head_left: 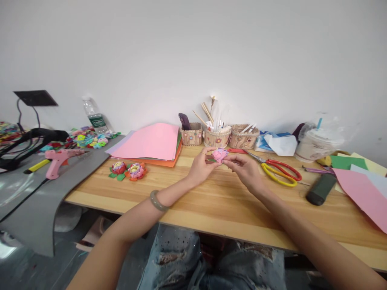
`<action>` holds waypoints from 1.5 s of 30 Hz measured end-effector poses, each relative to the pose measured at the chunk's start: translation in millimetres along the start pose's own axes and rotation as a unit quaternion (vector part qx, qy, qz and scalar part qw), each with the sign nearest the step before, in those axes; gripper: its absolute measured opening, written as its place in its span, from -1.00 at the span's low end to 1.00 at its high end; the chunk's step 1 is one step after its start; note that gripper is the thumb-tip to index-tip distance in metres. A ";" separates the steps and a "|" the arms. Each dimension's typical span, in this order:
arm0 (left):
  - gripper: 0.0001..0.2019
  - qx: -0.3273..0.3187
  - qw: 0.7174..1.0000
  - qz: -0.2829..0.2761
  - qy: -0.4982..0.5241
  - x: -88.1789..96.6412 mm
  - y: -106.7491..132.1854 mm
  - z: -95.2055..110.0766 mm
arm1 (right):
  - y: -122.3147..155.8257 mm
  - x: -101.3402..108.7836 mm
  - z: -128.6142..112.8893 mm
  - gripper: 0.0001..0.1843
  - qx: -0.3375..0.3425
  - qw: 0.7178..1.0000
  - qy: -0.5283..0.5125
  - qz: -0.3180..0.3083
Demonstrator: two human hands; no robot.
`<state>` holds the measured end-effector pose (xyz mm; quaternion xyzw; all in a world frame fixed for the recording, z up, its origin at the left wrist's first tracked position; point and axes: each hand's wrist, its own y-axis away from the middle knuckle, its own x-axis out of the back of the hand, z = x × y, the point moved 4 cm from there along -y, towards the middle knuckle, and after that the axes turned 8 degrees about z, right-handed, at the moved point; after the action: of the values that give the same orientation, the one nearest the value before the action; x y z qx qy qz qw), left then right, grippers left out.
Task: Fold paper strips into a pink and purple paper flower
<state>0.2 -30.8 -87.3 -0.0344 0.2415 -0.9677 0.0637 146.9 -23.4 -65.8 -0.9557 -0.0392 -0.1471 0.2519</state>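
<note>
A small pink and purple paper flower (219, 155) is held up over the wooden table (193, 201). My left hand (202, 164) grips its left side between thumb and fingers. On the other side, my right hand (243, 167) pinches its lower right edge. Some green shows under the flower by my left fingers. Two finished paper flowers, a red one (118, 168) with green leaves and an orange and purple one (136, 171), lie to the left. Scissors (281, 172) with red and yellow handles rest right of my right hand.
Coloured paper sheets (148, 143) are stacked behind the flowers. Decorated baskets (217, 137) with sticks line the wall. A pink glue gun (59, 161) lies on a grey mat (90, 161) at left. At right are a lidded cup (316, 145), a dark case (321, 189) and loose pink paper (361, 193).
</note>
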 end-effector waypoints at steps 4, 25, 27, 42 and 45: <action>-0.54 0.013 1.000 -0.003 0.017 -0.8 -0.4 -0.1 | 1.9 -0.7 -2.3 -0.74 0.024 1.000 0.007 0.018; -0.56 0.234 0.937 -0.084 0.246 -11.7 1.9 -4.5 | 2.9 -0.2 -9.6 -0.81 0.125 0.989 0.074 0.001; -0.59 0.245 0.929 -0.071 0.268 -9.5 1.7 -3.0 | 3.7 1.2 -12.6 -0.80 0.140 0.987 0.080 0.012; -0.53 0.231 0.928 -0.037 0.291 -6.9 0.7 0.6 | 14.2 9.4 -28.8 -0.88 0.276 0.953 0.117 0.043; -0.48 0.217 0.940 -0.038 0.261 -7.4 -0.4 -2.1 | 13.0 12.6 -31.7 -0.87 0.272 0.952 0.122 0.071</action>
<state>7.3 -28.5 -89.2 0.2247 0.0321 -0.9733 -0.0328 152.6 -50.4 -41.8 -0.8261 0.0216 -0.2277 0.5150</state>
